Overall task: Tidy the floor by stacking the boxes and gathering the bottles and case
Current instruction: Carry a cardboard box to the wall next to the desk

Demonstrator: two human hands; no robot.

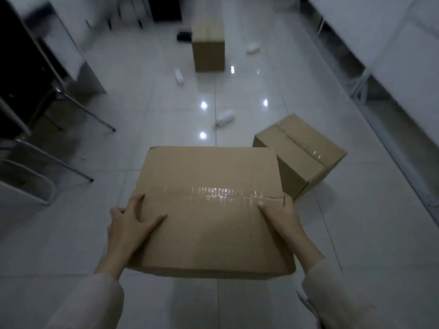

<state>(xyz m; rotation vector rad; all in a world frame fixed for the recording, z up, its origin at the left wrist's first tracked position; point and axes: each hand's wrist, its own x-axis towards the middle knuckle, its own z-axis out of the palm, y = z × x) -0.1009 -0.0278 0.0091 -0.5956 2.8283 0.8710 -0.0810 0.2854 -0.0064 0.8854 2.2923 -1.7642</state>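
Head view shows us holding a big box (209, 210) between both hands, and it seems to hang just above the floor (71, 245). Our left hand (129, 227) wraps its near left edge, thumb lying on the taped top and fingers curled down the side. Our right hand (280, 219) clasps the right edge the same way, thumb on top near the tape

We judge the task barely begun: no box is stacked yet. Just beyond our right hand, close to the held box's far corner, a second box (301, 155) sits askew on the floor; we cannot tell whether the two touch. Well ahead of both hands a third box (208, 43) stands upright and alone

Three white bottles lie scattered ahead of the hands: one (225, 117) nearest, one (179, 76) further off to the left, one (252, 49) far ahead to the right. A small dark thing (184, 35) beside the far box may be the case; it is too blurred to say. All of these remain to be gathered

We can read no brand, label or writing on any box or bottle; only clear shiny tape shows along the flaps
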